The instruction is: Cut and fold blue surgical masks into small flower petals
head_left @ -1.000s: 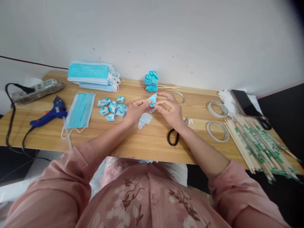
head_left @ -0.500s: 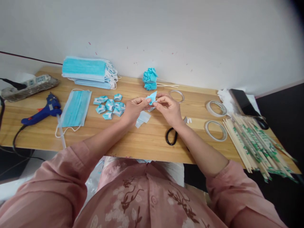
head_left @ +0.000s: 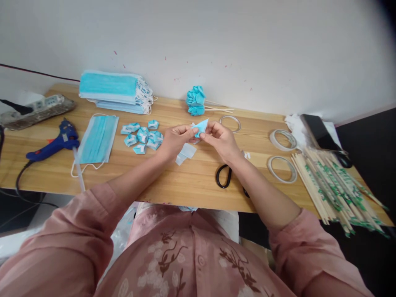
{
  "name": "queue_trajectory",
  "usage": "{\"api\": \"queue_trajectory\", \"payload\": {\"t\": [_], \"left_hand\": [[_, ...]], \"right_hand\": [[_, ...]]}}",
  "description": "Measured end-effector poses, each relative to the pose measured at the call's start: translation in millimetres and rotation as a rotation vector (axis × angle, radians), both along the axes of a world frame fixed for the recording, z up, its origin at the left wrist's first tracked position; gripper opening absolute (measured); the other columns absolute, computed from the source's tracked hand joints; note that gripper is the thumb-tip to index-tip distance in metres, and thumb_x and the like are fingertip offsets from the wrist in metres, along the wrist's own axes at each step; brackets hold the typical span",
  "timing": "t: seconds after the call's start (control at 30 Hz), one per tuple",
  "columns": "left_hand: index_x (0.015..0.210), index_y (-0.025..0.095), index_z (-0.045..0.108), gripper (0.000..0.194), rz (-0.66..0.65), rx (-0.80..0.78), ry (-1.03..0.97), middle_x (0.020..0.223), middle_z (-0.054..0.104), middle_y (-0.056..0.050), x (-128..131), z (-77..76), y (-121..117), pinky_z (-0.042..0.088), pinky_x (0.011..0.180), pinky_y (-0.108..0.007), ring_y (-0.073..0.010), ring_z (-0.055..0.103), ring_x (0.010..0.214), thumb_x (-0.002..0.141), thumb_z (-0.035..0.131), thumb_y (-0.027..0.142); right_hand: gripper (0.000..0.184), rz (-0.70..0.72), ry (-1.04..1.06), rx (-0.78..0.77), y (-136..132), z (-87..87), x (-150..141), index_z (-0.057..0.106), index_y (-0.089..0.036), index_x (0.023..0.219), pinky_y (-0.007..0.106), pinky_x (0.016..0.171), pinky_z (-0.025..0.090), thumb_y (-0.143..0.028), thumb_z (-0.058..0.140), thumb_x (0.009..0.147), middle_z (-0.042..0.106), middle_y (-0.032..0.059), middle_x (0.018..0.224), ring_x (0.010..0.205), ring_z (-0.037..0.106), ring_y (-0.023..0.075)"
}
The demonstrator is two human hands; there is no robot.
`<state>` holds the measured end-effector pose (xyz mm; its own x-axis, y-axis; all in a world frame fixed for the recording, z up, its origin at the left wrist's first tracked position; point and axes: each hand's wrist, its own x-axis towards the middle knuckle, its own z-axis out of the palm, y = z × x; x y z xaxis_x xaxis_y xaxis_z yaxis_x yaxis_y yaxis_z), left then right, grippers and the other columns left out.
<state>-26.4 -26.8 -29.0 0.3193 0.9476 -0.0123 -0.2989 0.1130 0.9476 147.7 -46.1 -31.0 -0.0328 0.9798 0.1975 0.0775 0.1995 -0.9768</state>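
Observation:
Between my two hands is a small folded blue piece of mask fabric (head_left: 201,127), its pointed corner sticking up. My left hand (head_left: 175,142) pinches it from the left between thumb and fingers. From the right, my right hand (head_left: 222,141) grips its other side with thumb and fingertips. Pale fabric scraps (head_left: 186,154) lie on the table just below the hands. Several folded blue petals (head_left: 142,135) are grouped left of my left hand. Black-handled scissors (head_left: 223,176) lie partly hidden under my right forearm.
A stack of face masks (head_left: 108,88), a single mask (head_left: 98,138), a blue glue gun (head_left: 58,142) and a power strip (head_left: 40,111) are at left. Blue fabric flowers (head_left: 195,100) on sticks lie at the back. Tape rolls (head_left: 282,169), a phone (head_left: 318,130) and wrapped chopsticks (head_left: 334,189) are at right.
My fingers have shifted on the blue piece, and its pointed corner now leans further right. The whole view has moved slightly; the things on the table stay in place.

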Motion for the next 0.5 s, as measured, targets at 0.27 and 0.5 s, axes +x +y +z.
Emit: {"api": "queue_trajectory", "payload": {"t": [0.27,0.5], "left_hand": [[0.08,0.014,0.075,0.047,-0.053,0.018,0.038,0.078,0.074,-0.002,-1.0,0.5,1.1,0.056,0.078,-0.028,-0.0129,0.069,0.074,0.066,0.091,0.055],[0.082,0.014,0.075,0.043,-0.062,0.023,0.032,0.079,0.074,-0.001,-0.5,0.5,0.6,0.056,0.077,-0.027,-0.0113,0.067,0.072,0.067,0.091,0.051]], "right_hand": [[0.031,0.016,0.063,-0.068,-0.5,1.6,0.0,0.063,-0.023,0.078,0.031,0.073,0.049,-0.042,0.086,0.071,0.061,-0.0033,0.075,0.072,0.056,0.0138],[0.031,0.009,0.04,-0.065,-0.3,-1.4,0.5,0.067,-0.024,0.084,0.033,0.079,0.051,-0.046,0.086,0.073,0.065,-0.0019,0.079,0.078,0.06,0.0159]]}}
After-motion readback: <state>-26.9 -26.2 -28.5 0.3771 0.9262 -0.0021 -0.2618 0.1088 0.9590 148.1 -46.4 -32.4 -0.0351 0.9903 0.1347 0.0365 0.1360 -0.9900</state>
